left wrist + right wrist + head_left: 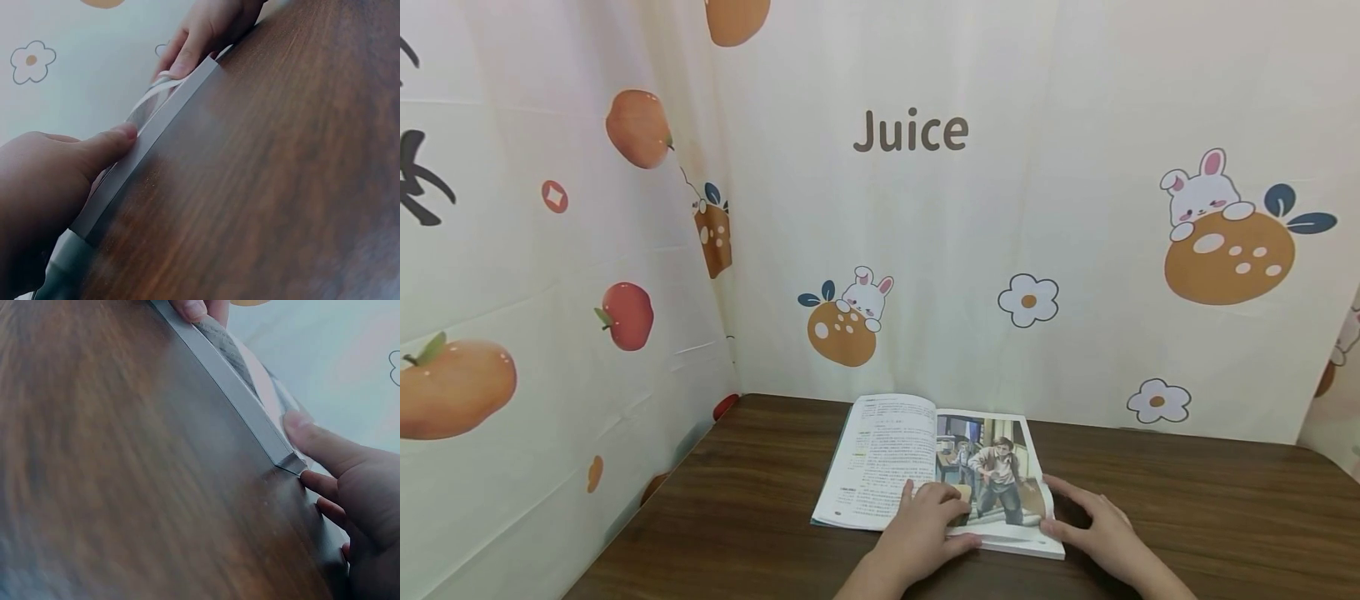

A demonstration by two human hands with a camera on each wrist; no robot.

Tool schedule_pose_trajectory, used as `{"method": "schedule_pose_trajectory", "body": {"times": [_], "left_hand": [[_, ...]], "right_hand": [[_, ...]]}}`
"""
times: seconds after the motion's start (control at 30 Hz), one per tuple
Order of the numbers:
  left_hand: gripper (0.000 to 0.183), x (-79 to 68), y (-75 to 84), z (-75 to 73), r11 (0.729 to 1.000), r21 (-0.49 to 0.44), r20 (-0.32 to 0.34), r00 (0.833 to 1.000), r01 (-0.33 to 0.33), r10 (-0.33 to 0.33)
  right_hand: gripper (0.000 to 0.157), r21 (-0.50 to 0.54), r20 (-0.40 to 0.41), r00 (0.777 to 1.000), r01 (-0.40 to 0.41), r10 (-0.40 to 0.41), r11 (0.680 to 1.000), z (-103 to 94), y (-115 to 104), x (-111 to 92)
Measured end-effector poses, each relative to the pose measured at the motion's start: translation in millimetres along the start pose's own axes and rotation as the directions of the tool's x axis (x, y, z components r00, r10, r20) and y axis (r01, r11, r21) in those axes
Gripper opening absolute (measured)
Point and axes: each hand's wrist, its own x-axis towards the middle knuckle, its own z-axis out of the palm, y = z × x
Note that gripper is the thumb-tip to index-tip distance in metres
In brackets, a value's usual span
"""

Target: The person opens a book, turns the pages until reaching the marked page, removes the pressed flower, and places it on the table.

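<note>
An open book [904, 454] lies on the table, dense print on its left page and a colour picture of people on its right page [992, 475]. My left hand [922, 529] rests across the book's lower middle, fingers spread over the paper and thumb at the near edge. At the outer edge of the right page, my right hand [1101, 529] pinches the paper between thumb and fingers. A page [262, 381] bows up off the stack in the right wrist view, with the right thumb [306, 428] against it. The page block [162, 128] shows side-on in the left wrist view.
The dark wooden table [737, 500] extends to both sides of the book. Behind it hangs a pale curtain [940, 225] printed with rabbits, fruit, flowers and the word "Juice". Another printed curtain [535, 275] closes off the left side.
</note>
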Motion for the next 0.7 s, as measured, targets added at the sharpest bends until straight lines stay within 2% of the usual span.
{"method": "schedule_pose_trajectory", "body": {"times": [0.07,0.27,0.37,0.53,0.7], "left_hand": [[0.042,0.0,0.3,-0.1,1.0,-0.002,-0.004,1.0,0.001,-0.001],[0.039,-0.4,1.2,-1.2,1.0,-0.006,-0.01,1.0,0.007,-0.007],[0.034,-0.5,1.9,-2.4,1.0,-0.009,-0.009,1.0,0.012,-0.012],[0.024,0.0,1.3,-1.4,1.0,-0.003,-0.043,0.999,-0.005,0.005],[0.021,0.7,1.4,-0.2,1.0,0.017,-0.081,0.997,-0.014,0.016]], "right_hand": [[0.061,0.004,0.001,1.0,-0.014,0.014,1.0,-0.1,-1.0,0.2],[0.049,0.04,0.033,0.996,-0.082,0.08,0.996,-2.7,-6.7,0.4],[0.051,0.067,0.054,0.992,-0.118,0.115,0.991,-4.0,-9.0,0.1],[0.046,0.031,0.023,0.996,-0.081,0.08,0.996,-2.3,-7.0,0.5],[0.042,-0.016,0.021,0.998,-0.051,0.052,0.999,-1.5,-4.4,-0.1]]}}
